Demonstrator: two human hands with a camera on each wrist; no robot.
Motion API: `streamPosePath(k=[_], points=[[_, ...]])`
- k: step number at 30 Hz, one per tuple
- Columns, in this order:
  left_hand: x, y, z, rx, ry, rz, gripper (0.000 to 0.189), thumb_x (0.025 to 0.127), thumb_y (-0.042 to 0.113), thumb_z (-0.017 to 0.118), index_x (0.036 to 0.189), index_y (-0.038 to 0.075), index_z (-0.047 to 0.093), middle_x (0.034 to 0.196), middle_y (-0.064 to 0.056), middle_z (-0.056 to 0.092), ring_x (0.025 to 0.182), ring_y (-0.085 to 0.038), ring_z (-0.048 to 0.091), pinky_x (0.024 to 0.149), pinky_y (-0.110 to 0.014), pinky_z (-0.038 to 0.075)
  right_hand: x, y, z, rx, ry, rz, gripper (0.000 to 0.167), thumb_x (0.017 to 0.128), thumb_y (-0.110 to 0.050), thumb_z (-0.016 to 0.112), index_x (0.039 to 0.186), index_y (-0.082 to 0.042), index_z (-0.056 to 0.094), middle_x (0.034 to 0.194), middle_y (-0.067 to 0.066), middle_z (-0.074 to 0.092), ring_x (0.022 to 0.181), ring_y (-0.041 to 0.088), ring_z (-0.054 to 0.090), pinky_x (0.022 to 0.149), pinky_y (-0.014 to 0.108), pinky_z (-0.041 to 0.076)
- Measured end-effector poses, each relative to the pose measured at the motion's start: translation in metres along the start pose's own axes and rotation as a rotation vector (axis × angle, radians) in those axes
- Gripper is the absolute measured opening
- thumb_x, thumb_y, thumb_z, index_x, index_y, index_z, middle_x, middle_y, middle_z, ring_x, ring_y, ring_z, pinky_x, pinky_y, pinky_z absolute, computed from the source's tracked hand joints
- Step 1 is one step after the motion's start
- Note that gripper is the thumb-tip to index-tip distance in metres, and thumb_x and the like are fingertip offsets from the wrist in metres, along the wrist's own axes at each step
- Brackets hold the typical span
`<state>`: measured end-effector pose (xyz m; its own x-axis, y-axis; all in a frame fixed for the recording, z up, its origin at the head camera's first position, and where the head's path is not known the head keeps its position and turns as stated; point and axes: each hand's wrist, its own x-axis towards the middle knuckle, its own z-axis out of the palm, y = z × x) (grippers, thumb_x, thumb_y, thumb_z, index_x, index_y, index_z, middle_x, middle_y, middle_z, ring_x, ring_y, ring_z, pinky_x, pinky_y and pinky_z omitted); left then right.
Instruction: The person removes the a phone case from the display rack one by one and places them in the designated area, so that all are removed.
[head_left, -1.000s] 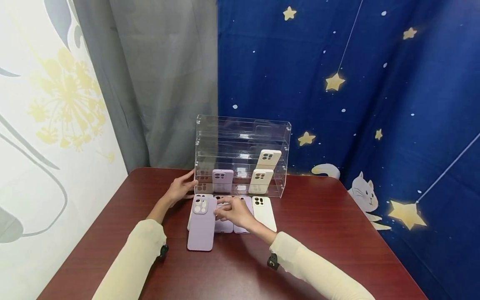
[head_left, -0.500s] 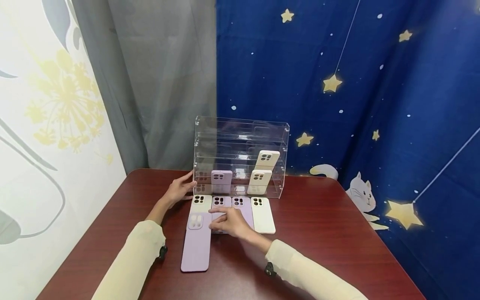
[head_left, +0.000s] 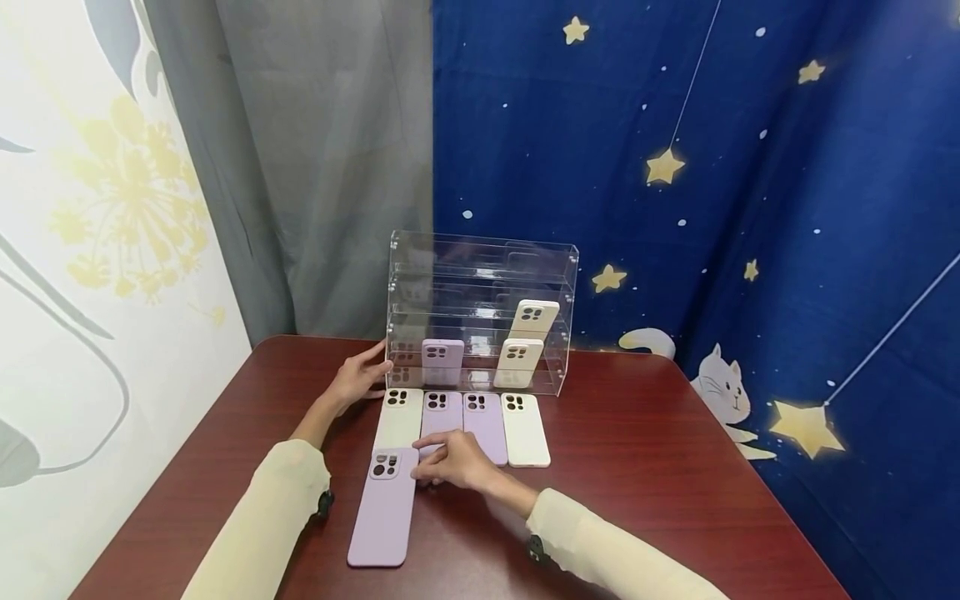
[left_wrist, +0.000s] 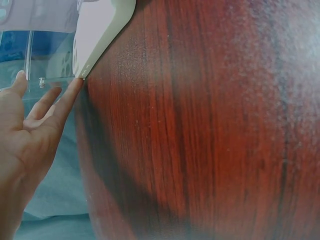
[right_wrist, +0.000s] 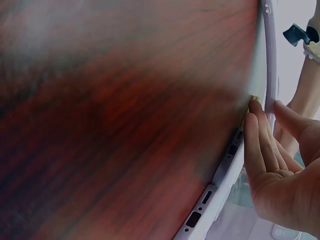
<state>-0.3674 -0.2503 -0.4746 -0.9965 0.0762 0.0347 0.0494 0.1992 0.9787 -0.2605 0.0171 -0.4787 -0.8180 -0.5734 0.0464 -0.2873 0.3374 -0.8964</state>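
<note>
My right hand [head_left: 457, 462] pinches a lavender phone case [head_left: 382, 517] by its upper right edge. The case is tilted and overlaps the lower end of a white phone case [head_left: 400, 417]. Beside that lie two lavender cases [head_left: 443, 413] [head_left: 483, 425] and another white case [head_left: 527, 433], in a row on the table. With fairly straight fingers, my left hand [head_left: 356, 379] touches the lower left side of a clear acrylic rack [head_left: 480, 292]; its fingertips [left_wrist: 75, 87] also reach a white case's corner in the left wrist view.
Inside the tiered rack stand a lavender case [head_left: 443, 362] and two white cases [head_left: 520, 364] [head_left: 537, 317] toward the right. The dark red table [head_left: 637, 467] extends around the rack. Grey and blue star-patterned curtains [head_left: 525, 167] hang behind.
My right hand has drawn the lavender case toward me and slightly left, uncovering more of the white case behind it. The left hand stays at the rack's side.
</note>
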Motion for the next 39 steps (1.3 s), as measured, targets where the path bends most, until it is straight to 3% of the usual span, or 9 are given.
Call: streamPosePath(k=[6, 14, 18, 29, 39], points=[[0.0028, 0.0003, 0.0003, -0.017, -0.008, -0.01, 0.064, 0.11, 0.014, 0.055, 0.166, 0.022, 0.027, 0.147, -0.032, 0.05, 0.132, -0.048, 0.055, 0.095, -0.06, 0.056, -0.0022, 0.0027, 0.0009, -0.062, -0.036, 0.007, 0.038, 0.086, -0.011, 0.087, 0.121, -0.003, 0.075, 0.074, 0.001, 0.078, 0.059, 0.021, 0.075, 0.052, 0.024, 0.059], [0.0013, -0.0004, -0.0001, 0.005, -0.003, -0.004, 0.066, 0.108, 0.023, 0.06, 0.166, 0.026, 0.028, 0.147, -0.029, 0.053, 0.13, -0.044, 0.058, 0.093, -0.054, 0.06, -0.0019, 0.0036, 0.0004, -0.113, -0.072, 0.005, 0.029, 0.085, -0.007, 0.086, 0.113, -0.005, 0.078, 0.071, 0.001, 0.077, 0.057, 0.017, 0.073, 0.048, 0.014, 0.049], [0.0011, 0.0003, 0.001, 0.001, -0.01, -0.006, 0.066, 0.109, 0.022, 0.059, 0.166, 0.027, 0.027, 0.148, -0.029, 0.052, 0.131, -0.045, 0.057, 0.094, -0.055, 0.059, -0.0028, 0.0031, 0.0004, -0.127, -0.079, -0.014, 0.024, 0.085, 0.001, 0.083, 0.108, -0.004, 0.079, 0.072, 0.005, 0.077, 0.057, 0.017, 0.072, 0.048, 0.014, 0.049], [0.0021, -0.0007, 0.0014, -0.005, -0.016, -0.013, 0.065, 0.109, 0.02, 0.057, 0.166, 0.026, 0.026, 0.149, -0.03, 0.05, 0.132, -0.046, 0.056, 0.095, -0.058, 0.058, -0.0027, 0.0085, -0.0004, -0.116, -0.077, -0.015, 0.023, 0.087, -0.001, 0.082, 0.109, -0.005, 0.079, 0.071, 0.0, 0.077, 0.055, 0.009, 0.069, 0.049, 0.014, 0.05], [-0.001, 0.002, 0.0002, -0.007, -0.007, -0.011, 0.066, 0.108, 0.021, 0.059, 0.166, 0.024, 0.027, 0.147, -0.031, 0.051, 0.131, -0.046, 0.057, 0.094, -0.055, 0.059, 0.002, 0.0049, -0.0082, -0.115, -0.049, -0.05, 0.028, 0.087, -0.003, 0.083, 0.114, -0.002, 0.077, 0.081, 0.006, 0.079, 0.062, 0.02, 0.075, 0.056, 0.023, 0.06]])
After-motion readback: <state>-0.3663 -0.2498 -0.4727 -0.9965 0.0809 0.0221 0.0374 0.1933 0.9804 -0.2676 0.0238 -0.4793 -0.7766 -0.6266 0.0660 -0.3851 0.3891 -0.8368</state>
